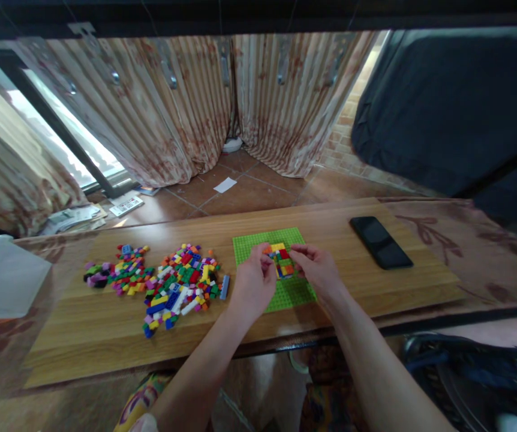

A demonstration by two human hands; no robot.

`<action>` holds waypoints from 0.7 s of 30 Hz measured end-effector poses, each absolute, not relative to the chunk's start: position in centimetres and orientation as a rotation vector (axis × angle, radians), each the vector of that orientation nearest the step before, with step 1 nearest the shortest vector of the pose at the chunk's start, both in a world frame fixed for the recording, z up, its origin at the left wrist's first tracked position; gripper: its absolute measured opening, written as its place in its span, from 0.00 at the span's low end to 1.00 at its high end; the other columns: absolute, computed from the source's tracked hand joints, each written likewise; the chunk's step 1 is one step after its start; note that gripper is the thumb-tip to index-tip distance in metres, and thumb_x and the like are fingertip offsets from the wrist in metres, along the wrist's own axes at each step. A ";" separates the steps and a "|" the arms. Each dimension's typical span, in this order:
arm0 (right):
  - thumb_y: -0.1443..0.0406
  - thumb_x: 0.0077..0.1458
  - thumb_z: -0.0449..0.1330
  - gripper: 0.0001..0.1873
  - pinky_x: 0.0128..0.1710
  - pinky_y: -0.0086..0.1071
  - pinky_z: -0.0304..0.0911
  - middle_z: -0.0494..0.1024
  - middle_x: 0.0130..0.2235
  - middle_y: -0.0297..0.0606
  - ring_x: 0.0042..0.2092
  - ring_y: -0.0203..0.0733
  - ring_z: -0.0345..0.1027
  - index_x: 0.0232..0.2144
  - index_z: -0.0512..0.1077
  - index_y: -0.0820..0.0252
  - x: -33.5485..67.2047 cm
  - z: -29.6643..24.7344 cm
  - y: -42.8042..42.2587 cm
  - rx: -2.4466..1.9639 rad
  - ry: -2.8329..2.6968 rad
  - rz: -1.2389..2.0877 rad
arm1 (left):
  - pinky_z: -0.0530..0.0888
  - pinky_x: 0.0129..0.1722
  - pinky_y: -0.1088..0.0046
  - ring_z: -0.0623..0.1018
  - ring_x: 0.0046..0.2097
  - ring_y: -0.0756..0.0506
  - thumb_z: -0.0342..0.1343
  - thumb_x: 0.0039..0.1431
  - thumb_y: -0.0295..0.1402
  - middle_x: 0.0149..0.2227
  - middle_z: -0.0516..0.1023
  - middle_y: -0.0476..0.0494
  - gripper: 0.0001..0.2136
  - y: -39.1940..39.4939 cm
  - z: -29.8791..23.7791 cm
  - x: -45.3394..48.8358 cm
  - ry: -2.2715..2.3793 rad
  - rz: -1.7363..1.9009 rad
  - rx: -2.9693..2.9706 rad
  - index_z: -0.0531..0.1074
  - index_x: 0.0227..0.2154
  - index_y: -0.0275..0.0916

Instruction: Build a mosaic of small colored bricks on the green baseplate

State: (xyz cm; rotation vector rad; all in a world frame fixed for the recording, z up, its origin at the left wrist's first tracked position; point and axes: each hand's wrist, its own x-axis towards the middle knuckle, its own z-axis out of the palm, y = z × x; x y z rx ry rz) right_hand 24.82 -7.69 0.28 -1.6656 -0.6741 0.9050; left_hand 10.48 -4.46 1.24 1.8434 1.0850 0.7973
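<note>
A small block of toy bricks (280, 254) in yellow, red, green, orange and blue is over the green studded baseplate (293, 295); whether it is attached or held just above cannot be made out. My left hand (255, 281) is closed at its left edge, thumb and fingers curled together. At its right edge, the bent fingers of my right hand (316, 269) grip the same block. Parts of the block and plate are hidden behind my fingers. Left of the plate lies a grey-blue long brick (225, 287).
A large loose pile of mixed bricks (184, 276) spreads over the left half of the wooden table (105, 342). A black phone (381, 242) lies on the right. A translucent plastic bin (4, 276) stands at the far left. Curtains (186, 108) hang beyond the table.
</note>
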 end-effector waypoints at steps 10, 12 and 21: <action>0.54 0.52 0.56 0.24 0.38 0.38 0.67 0.78 0.40 0.45 0.37 0.43 0.71 0.46 0.72 0.64 24.2 -0.5 -6.9 -1.653 -0.973 0.651 | 0.72 0.32 0.75 0.76 0.29 0.50 0.52 0.56 0.26 0.36 0.79 0.45 0.16 -2.5 2.3 7.6 1.369 0.756 1.970 0.68 0.49 0.36; 0.55 0.55 0.54 0.24 0.43 0.41 0.66 0.77 0.44 0.46 0.41 0.45 0.71 0.49 0.71 0.62 23.8 -0.5 -6.8 -1.688 -1.149 0.597 | 0.73 0.33 0.74 0.76 0.30 0.49 0.52 0.56 0.25 0.37 0.79 0.44 0.16 -2.4 1.7 7.3 1.369 0.722 1.973 0.68 0.49 0.35; 0.56 0.57 0.53 0.20 0.51 0.48 0.60 0.75 0.45 0.50 0.49 0.52 0.66 0.46 0.72 0.61 22.5 -1.6 -6.9 -1.920 -1.481 0.218 | 0.74 0.45 0.67 0.79 0.42 0.44 0.52 0.57 0.29 0.43 0.80 0.40 0.16 -3.7 0.1 7.6 1.260 0.602 1.985 0.70 0.48 0.36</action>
